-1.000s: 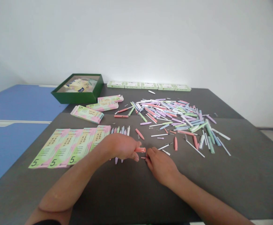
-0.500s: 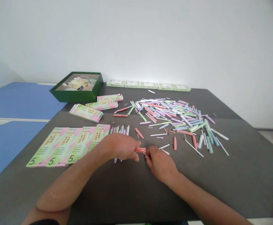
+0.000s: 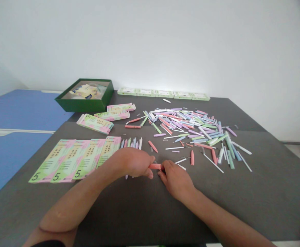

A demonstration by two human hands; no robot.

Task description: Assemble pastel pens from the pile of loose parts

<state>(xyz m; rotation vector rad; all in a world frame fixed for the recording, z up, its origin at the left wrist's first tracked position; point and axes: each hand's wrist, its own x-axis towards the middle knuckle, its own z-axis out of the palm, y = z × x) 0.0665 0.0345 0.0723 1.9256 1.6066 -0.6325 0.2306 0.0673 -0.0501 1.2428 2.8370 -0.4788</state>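
My left hand (image 3: 131, 162) is closed around a coral pink pen barrel (image 3: 155, 166), whose open end pokes out to the right. My right hand (image 3: 177, 180) meets that end with pinched fingertips; what they pinch is too small to make out. Both hands rest low over the dark grey table (image 3: 144, 206). Just behind my left hand lies a short row of pastel pens (image 3: 132, 142). A big loose heap of pastel pen parts (image 3: 191, 127) spreads across the table's far right.
Flat pink-and-green packaging cards (image 3: 75, 159) lie in a row at the left, with more packs (image 3: 95, 123) behind. A green box (image 3: 86, 95) stands at the far left corner, and a line of pale green boxes (image 3: 162, 93) runs along the wall.
My hands stayed together at the pen barrel, with the right fingertips closing in on its open end. The view shifted slightly.
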